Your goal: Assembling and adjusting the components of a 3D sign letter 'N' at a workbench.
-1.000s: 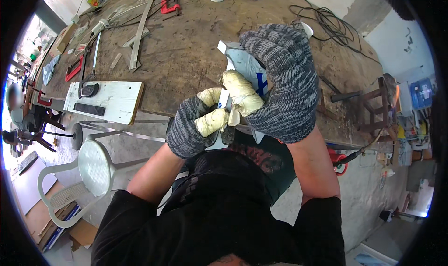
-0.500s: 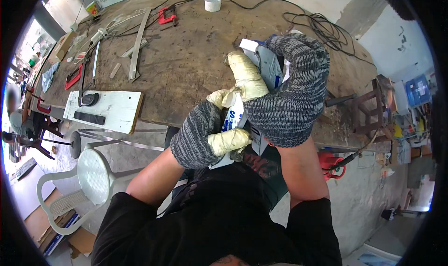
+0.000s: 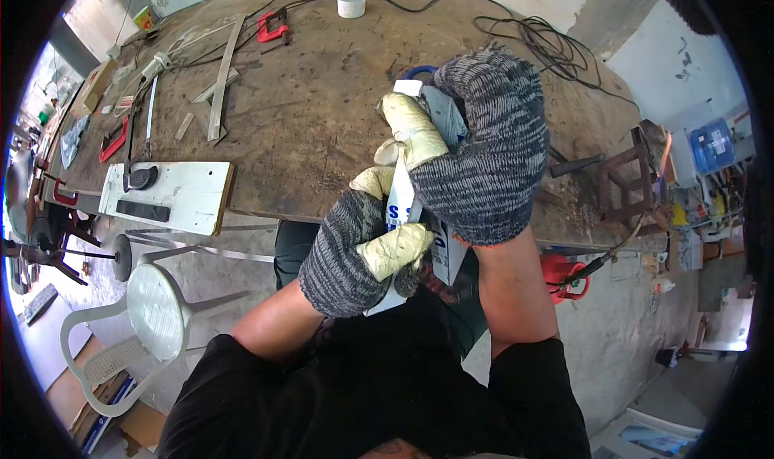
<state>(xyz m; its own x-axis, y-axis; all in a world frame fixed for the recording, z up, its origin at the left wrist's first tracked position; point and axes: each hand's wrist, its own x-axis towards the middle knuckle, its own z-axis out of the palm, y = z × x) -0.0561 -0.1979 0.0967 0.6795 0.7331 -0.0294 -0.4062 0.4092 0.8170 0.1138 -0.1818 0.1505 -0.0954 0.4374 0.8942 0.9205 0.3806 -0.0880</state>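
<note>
Both hands wear dark grey knitted gloves with worn, pale yellow tape or coating on the fingers. My left hand [image 3: 355, 245] is closed round the lower part of a stiff white strip [image 3: 400, 191] with blue print, its thumb pressed across it. Higher up and to the right, my right hand [image 3: 488, 153] is curled round the upper part, a bent white and grey piece [image 3: 442, 112]. A blue curved edge [image 3: 421, 71] shows beside its fingers; its kind is hidden. The strip is tilted between the hands, above my lap at the table's front edge.
On the wooden table [image 3: 306, 128] lie a white board [image 3: 181, 186], metal strips [image 3: 226, 80], a red clamp [image 3: 272, 26], a white cup [image 3: 351, 4] and coiled black cable [image 3: 556, 44]. A dark frame [image 3: 625, 177] stands right, a plastic chair [image 3: 161, 306] left.
My left hand has moved slightly down along with the strip's lower end. The right hand has shifted a little left. The whole view has also drifted slightly.
</note>
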